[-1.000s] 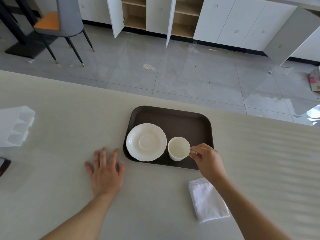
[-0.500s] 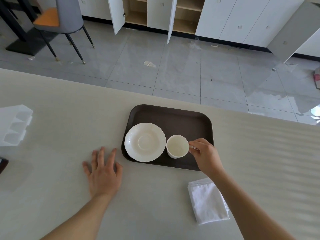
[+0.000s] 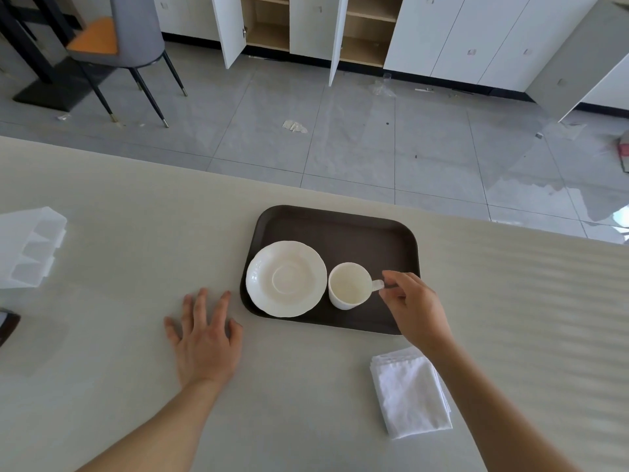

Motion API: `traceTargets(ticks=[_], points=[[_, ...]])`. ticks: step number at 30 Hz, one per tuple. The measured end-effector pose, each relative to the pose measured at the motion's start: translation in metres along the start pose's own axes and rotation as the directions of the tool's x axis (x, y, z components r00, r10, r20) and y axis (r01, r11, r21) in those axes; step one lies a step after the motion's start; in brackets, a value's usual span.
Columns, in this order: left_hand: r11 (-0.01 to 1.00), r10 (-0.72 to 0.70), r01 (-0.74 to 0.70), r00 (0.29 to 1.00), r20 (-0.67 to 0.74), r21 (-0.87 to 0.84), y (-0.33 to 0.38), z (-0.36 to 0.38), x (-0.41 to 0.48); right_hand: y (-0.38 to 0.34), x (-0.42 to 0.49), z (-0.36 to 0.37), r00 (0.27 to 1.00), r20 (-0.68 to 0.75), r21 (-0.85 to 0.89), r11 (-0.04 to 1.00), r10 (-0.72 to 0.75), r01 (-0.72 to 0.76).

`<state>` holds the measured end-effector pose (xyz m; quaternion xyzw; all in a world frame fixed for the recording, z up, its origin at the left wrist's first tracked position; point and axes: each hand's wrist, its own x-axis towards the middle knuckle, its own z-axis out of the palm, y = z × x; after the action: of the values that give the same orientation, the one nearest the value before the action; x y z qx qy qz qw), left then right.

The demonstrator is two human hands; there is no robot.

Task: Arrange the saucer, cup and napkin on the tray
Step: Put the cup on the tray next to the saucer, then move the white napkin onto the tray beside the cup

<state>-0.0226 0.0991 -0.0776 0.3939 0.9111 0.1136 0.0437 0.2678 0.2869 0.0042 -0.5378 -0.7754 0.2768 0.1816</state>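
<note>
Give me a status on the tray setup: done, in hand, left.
Done: the saucer lies on the brown tray, and the cup stands upright beside it on the tray. In hand: the right hand pinches the cup's handle; the left hand lies flat on the table. Left: the folded white napkin is on the table, off the tray.

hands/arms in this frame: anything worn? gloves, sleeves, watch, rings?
Nothing worn that shows. The left hand and right hand are bare, no gloves, no rings visible. Both forearms are bare down to the frame edge: no sleeves, watch or wristband in view. No markers or cables.
</note>
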Motion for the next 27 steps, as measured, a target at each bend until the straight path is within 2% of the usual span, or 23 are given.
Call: traceTargets(ticks=[5, 10, 16, 21, 27], points=[[1.0, -0.011, 0.011, 1.0, 0.017, -0.001, 0.001, -0.001, -0.001, 0.028, -0.039, -0.022, 0.989, -0.021, -0.005, 0.989, 0.146, -0.147], [1.0, -0.008, 0.008, 1.0, 0.023, -0.002, 0.001, -0.002, -0.001, 0.054, -0.081, -0.034, 0.961, -0.038, -0.097, 0.956, 0.274, -0.277], [1.0, -0.001, 0.001, 0.999, 0.034, -0.009, 0.004, -0.004, -0.001, 0.061, -0.105, -0.037, 0.901, 0.043, -0.226, 0.883, 0.431, -0.412], [1.0, -0.019, 0.02, 0.999, 0.034, -0.002, 0.001, -0.003, -0.002, 0.058, -0.11, -0.033, 0.866, 0.122, -0.306, 0.848, 0.486, -0.433], [1.0, -0.003, 0.003, 0.999, 0.033, -0.009, 0.001, -0.002, -0.001, 0.047, -0.114, -0.021, 0.821, 0.135, -0.317, 0.809, 0.554, -0.494]])
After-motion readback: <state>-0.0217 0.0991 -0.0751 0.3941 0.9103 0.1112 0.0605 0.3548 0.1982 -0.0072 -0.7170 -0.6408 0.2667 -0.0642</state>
